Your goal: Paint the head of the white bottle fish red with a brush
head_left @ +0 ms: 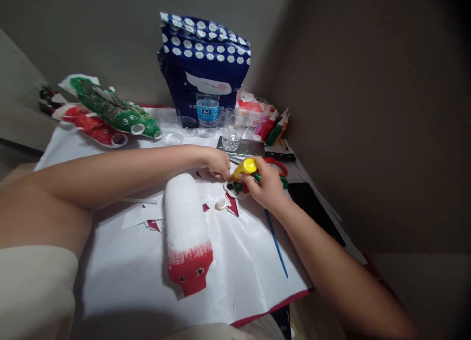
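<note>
My right hand [268,184] is wrapped round a small yellow paint bottle [246,167], tilted with its nozzle end down to the left. Beneath it lies a small white paint palette [241,195] with dark green and red paint in its wells. My left hand [220,162] is closed, its fingertips by the bottle's lower end; what they pinch, if anything, is hidden. Below my left forearm lies a long white fish-shaped body [186,217] with a red painted head and two eyes. A little white cap [221,204] sits near the palette.
Green [121,112] and red [91,124] painted fish lie at the back left. Behind are a blue bag [206,70], clear cups [231,129], a cleaver [246,146] and several paint bottles [274,131]. A blue paintbrush [275,244] and black tablet-like slab [316,210] lie right.
</note>
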The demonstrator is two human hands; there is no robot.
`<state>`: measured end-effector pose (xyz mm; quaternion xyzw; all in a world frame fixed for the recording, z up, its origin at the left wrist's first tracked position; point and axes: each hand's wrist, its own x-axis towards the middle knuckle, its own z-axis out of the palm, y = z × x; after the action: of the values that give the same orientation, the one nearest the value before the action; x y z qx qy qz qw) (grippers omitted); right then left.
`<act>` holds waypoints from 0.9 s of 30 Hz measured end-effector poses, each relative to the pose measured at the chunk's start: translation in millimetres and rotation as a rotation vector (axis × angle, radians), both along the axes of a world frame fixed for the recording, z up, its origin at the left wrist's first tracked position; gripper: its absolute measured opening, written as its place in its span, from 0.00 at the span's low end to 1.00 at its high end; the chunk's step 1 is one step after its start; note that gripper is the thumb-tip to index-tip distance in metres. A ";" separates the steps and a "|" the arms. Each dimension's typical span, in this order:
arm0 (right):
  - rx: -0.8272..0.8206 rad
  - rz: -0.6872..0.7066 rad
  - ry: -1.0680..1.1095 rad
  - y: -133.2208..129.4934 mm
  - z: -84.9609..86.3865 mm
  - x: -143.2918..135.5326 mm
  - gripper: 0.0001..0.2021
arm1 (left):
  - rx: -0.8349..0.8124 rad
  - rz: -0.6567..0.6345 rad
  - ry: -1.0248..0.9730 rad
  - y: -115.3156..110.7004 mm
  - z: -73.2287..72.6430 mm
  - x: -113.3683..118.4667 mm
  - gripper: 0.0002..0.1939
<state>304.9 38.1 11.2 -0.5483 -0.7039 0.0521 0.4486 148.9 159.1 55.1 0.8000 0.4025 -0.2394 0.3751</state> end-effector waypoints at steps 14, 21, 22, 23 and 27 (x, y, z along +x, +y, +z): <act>-0.010 0.001 0.014 -0.3 -0.2 -0.2 0.09 | -0.019 0.035 -0.017 -0.5 -0.1 -1.3 0.14; -0.029 0.011 -0.010 -1.0 -0.5 -0.5 0.09 | -0.036 0.059 -0.030 0.0 -1.3 -1.1 0.14; -0.031 0.010 -0.014 -0.9 -0.6 -0.6 0.09 | -0.034 0.063 -0.027 0.0 -1.5 -1.0 0.14; -0.028 0.007 -0.014 -0.7 -0.8 -0.7 0.09 | -0.030 0.066 -0.025 -0.2 -1.6 -0.9 0.13; -0.034 0.001 -0.022 0.1 -1.0 -0.7 0.08 | -0.025 0.071 -0.015 -1.3 -1.0 -0.6 0.13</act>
<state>304.2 38.2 10.2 -0.5558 -0.7083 0.0582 0.4314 148.3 157.8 54.2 0.7824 0.4247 -0.2247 0.3962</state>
